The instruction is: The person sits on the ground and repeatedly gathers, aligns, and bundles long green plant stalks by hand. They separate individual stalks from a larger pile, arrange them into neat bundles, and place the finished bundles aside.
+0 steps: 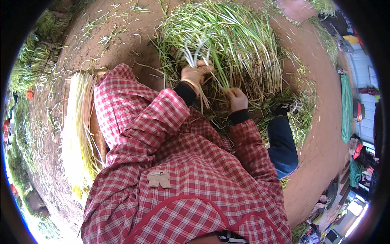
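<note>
**Hands at work in a heap of green stalks**

While the left hand [196, 74] grips a small bunch of pale stalks [194, 53], fingers curled tight around their lower ends, the stalks fan upward from the fist against the big heap of green stalks [227, 40] that lies on the reddish dirt ground [109, 32] just ahead of the person. Beside it, the right hand [237, 99] pinches a single thin green blade [219, 75], fingers closed narrowly on it, at the near edge of the same heap. Both forearms wear sleeves of a red-and-white checked shirt [183, 171] over dark cuffs. To the person's left, well apart from the hands, a tidy bundle of whitish-yellow stalks [79, 126] lies lengthwise on the ground. On the right, a blue trouser leg [282, 146] reaches into loose greenery.
</note>
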The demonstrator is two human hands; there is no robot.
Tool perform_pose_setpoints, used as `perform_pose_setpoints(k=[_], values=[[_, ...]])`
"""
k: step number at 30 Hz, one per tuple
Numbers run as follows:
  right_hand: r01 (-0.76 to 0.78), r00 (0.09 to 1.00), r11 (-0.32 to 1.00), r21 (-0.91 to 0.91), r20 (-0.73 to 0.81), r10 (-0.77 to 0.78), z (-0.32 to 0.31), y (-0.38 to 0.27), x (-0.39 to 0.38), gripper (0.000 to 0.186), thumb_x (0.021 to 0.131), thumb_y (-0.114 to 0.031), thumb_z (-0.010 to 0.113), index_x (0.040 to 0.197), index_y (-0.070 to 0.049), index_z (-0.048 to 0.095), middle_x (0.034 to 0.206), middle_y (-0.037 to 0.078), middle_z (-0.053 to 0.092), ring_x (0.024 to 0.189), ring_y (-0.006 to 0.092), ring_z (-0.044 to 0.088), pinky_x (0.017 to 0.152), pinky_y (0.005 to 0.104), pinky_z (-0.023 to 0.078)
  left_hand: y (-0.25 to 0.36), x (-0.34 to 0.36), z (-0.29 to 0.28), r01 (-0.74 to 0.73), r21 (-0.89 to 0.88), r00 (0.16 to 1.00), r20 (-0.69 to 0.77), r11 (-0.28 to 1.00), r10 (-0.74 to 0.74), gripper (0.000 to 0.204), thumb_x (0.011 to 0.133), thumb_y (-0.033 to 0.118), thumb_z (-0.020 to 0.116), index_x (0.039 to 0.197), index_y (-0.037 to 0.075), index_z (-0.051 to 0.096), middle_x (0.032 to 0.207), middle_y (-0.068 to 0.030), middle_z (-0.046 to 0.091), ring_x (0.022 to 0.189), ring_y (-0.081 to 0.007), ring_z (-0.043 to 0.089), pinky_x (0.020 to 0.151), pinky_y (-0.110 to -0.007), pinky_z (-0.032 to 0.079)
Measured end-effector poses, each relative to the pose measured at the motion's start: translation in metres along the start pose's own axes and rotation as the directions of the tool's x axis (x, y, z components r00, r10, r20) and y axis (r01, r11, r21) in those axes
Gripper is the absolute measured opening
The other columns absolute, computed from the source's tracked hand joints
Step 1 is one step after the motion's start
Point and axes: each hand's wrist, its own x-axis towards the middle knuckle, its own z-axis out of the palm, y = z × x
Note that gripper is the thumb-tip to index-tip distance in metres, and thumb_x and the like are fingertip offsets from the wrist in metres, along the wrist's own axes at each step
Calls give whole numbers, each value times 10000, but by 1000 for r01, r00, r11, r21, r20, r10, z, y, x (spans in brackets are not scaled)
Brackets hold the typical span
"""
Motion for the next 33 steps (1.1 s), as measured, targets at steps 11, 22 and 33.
perform_pose_setpoints(k=[11,22,33], values=[[153,933,948,-278,357,-46,-101,31,-41,529,892,-251,590,1340,-17,435,1133,188,630,1039,281,617,883,377,484,18,-8,-1,95,-201,978,200,975,-54,181,940,105,526,1088,90,629,987,16,677,474,-24,350,441,-188,303],[-431,737,670,604,664,-125,-19,-14,-60,451,938,-338,549,1213,19,528,987,99,663,843,170,633,711,285,516,-18,-29,17,255,-290,922,360,922,-142,161,933,128,561,1080,89,615,1146,-75,635,464,-52,327,466,-228,304],[-193,852,897,397,521,-47,-29,-30,-23,384,908,-146,597,1244,13,499,1208,114,568,1101,189,545,949,317,428,10,-49,45,360,-86,817,509,929,-270,258,906,160,608,1148,73,603,932,26,687,439,-20,302,435,-185,270]])
